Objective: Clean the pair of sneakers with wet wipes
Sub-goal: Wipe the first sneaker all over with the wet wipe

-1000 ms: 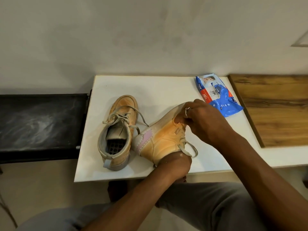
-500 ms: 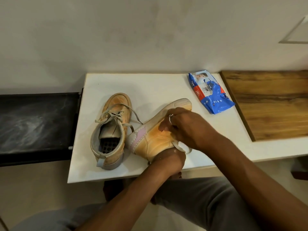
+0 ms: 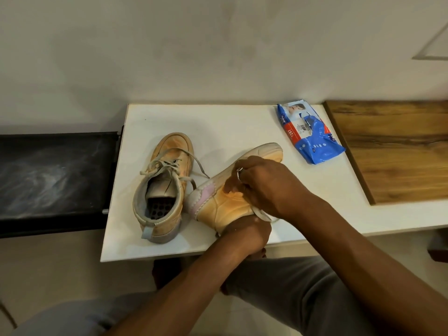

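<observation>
The left hand (image 3: 244, 230) grips the held shoe (image 3: 225, 204) under its collar, fingers mostly hidden. It should brace firmly while the right hand (image 3: 261, 185), fingers bent against the side, rubs in short strokes. Whether a wipe lies under them I cannot tell. On the table (image 3: 242, 122) the other shoe (image 3: 167, 185) stands upright; the held one tilts at the near edge. Both are tan and smudged, laces loose. The pack (image 3: 310, 139) lies further right.

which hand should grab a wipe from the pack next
Right, probably. The pack lies to the far right, just beyond the right hand, with nothing between them. The left hand is under the tipped sneaker, propping it, and would have to cross over.
</observation>
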### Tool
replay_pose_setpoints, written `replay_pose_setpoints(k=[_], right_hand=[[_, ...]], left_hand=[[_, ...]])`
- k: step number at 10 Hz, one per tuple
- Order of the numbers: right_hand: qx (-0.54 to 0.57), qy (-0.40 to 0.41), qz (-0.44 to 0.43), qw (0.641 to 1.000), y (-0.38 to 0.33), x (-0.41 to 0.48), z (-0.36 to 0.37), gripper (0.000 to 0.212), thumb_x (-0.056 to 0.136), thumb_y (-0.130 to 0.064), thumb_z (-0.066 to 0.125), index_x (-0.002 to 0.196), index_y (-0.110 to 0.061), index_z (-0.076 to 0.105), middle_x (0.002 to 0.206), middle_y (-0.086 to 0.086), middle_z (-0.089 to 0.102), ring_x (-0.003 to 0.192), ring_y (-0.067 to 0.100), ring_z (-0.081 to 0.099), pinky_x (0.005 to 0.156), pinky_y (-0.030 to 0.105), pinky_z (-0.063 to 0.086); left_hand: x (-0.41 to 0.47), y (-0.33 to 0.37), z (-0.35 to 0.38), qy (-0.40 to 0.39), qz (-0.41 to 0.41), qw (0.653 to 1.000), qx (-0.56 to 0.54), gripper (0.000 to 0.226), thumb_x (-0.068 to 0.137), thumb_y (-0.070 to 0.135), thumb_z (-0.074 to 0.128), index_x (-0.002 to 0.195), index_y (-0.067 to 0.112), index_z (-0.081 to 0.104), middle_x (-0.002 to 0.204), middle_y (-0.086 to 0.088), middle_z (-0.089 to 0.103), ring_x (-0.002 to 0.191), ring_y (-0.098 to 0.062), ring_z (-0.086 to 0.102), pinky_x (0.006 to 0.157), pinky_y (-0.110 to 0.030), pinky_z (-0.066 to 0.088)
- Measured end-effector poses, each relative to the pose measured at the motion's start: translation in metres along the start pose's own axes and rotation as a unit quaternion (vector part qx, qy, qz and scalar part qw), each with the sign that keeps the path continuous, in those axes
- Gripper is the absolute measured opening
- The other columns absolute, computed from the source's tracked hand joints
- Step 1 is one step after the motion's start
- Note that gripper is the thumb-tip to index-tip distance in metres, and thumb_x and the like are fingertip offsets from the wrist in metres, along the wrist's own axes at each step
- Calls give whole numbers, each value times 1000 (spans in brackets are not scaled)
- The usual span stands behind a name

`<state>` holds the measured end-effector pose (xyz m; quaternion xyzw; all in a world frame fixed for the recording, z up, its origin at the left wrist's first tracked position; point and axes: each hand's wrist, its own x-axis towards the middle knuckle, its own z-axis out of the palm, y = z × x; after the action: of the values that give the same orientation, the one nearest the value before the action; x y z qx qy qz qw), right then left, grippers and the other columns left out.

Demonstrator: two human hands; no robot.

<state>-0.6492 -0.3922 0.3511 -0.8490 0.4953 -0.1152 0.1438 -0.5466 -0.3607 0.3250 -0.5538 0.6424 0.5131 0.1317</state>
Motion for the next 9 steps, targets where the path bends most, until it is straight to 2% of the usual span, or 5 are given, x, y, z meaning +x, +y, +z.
replay_pose_setpoints(k=[2, 4, 5, 6, 9], right_hand=[[-80, 47, 51, 994, 13, -2, -7, 20, 79, -5, 70, 96, -15, 74, 93, 4, 66, 87, 23, 62, 62, 42, 55], [-46, 15, -5, 999, -8, -2, 2, 21, 75, -2, 74, 92, -15, 77, 94, 7, 70, 84, 26, 66, 59, 43, 57], [-97, 60, 61, 992, 10, 0, -7, 20, 82, -8, 67, 97, -20, 75, 95, 2, 67, 89, 23, 62, 67, 41, 54], [-102, 62, 82, 989, 15, 0, -8, 22, 85, -10, 62, 99, -22, 74, 97, 0, 65, 92, 23, 61, 71, 41, 52], [-67, 32, 29, 997, -4, 1, 3, 23, 75, -6, 72, 93, -20, 76, 90, 1, 67, 83, 25, 63, 61, 35, 50]], left_hand=[[6, -3, 1, -7, 10, 1000, -2, 43, 105, 25, 26, 138, 4, 45, 139, -15, 49, 60, -12, 29, 45, -17, 38], [10, -1, 3, -17, 20, 1000, -2, 45, 105, 22, 22, 139, 2, 43, 116, -14, 51, 55, -6, 23, 45, -10, 40], [9, -4, 2, -9, 23, 1000, 0, 43, 104, 25, 26, 137, 4, 46, 137, -16, 51, 55, -5, 20, 47, -16, 38], [7, -5, -1, 1, 11, 1000, 24, 42, 104, 27, 29, 136, 7, 48, 137, -13, 52, 55, -4, 20, 43, -20, 34], [11, -3, 0, -31, 17, 999, 14, 45, 105, 24, 24, 136, 2, 46, 138, -17, 49, 55, -7, 22, 51, -9, 40]])
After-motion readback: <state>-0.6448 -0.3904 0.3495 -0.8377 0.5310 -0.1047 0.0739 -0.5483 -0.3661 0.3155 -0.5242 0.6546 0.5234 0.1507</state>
